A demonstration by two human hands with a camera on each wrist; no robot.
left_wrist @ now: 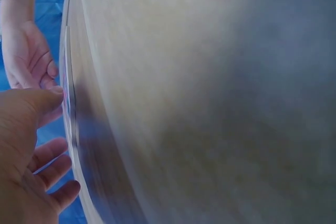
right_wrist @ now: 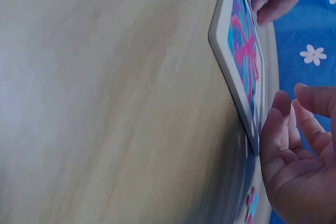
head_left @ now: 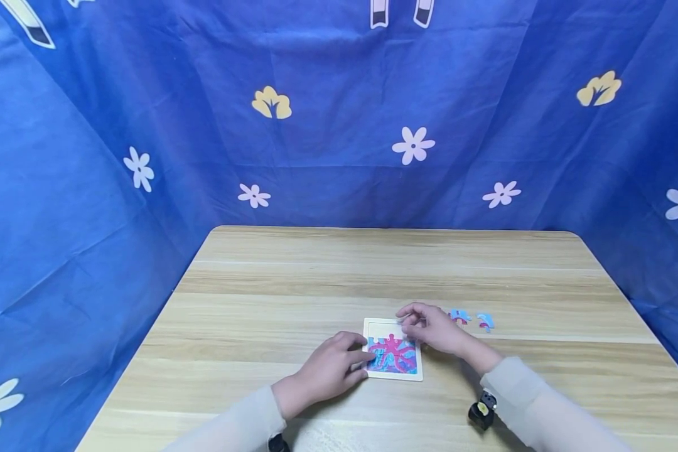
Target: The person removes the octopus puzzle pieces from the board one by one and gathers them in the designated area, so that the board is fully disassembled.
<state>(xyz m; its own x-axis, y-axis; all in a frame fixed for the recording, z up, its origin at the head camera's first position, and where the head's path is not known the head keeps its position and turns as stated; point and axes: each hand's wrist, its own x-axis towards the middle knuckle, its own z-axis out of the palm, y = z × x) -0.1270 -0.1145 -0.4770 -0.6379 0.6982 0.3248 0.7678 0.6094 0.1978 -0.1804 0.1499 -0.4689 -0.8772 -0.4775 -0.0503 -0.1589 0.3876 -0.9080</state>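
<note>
A square jigsaw puzzle in a white tray (head_left: 393, 376) lies on the table. Its lower part shows a pink octopus on blue and purple, and the upper strip is bare tray. My left hand (head_left: 333, 367) rests by the tray's left edge, fingers relaxed, with fingertips reaching over the picture. Above the tray's upper right corner is my right hand (head_left: 434, 328), its fingers loosely bent. No piece shows between its thumb and fingers in the right wrist view. Beside it lie a blue and red puzzle piece (head_left: 459, 315) and another piece (head_left: 485, 321).
The wooden table (head_left: 294, 270) has a blue curtain (head_left: 339, 125) with flower prints behind and at its sides. A black wrist device (head_left: 482, 411) sits at the right cuff.
</note>
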